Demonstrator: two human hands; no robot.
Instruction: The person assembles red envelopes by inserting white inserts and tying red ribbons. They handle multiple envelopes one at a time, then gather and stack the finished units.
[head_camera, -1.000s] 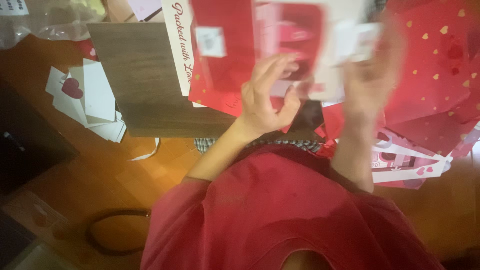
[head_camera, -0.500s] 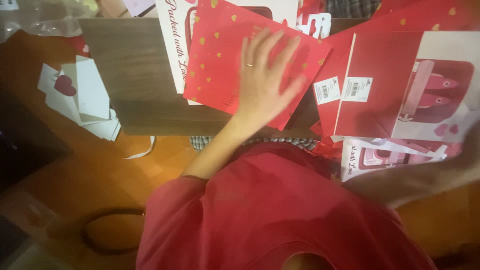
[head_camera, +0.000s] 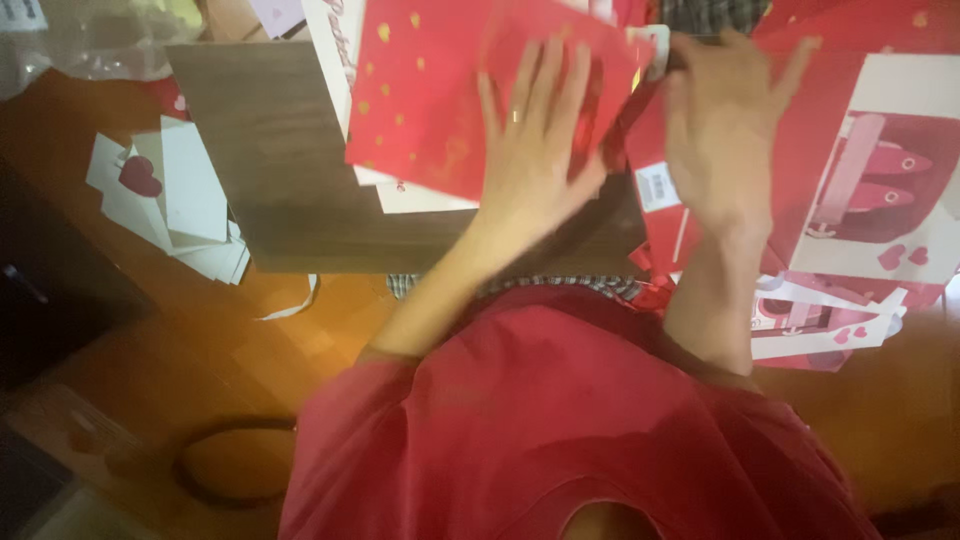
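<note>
My left hand (head_camera: 530, 140), with a ring on one finger, lies flat with fingers spread on a red sheet with gold hearts (head_camera: 430, 100). That sheet rests on a dark wooden board (head_camera: 280, 170), over a white printed card (head_camera: 335, 50). My right hand (head_camera: 720, 130) hovers or rests with fingers apart on a red flat package (head_camera: 800, 170) that has a barcode label (head_camera: 657, 187) and a white picture panel (head_camera: 890, 190). Neither hand grips anything. My red shirt (head_camera: 560, 420) fills the lower middle of the view.
White paper pieces with a dark red heart (head_camera: 165, 195) lie left of the board. Pink and white printed cards (head_camera: 830, 320) are piled at the right. A black cable loop (head_camera: 235, 465) lies on the orange wooden floor (head_camera: 180, 360). Clear plastic (head_camera: 90, 35) sits at top left.
One second ago both hands held a red package up. The left hand then laid the red heart sheet flat, and the right hand has swung back from the lower right onto the red package.
</note>
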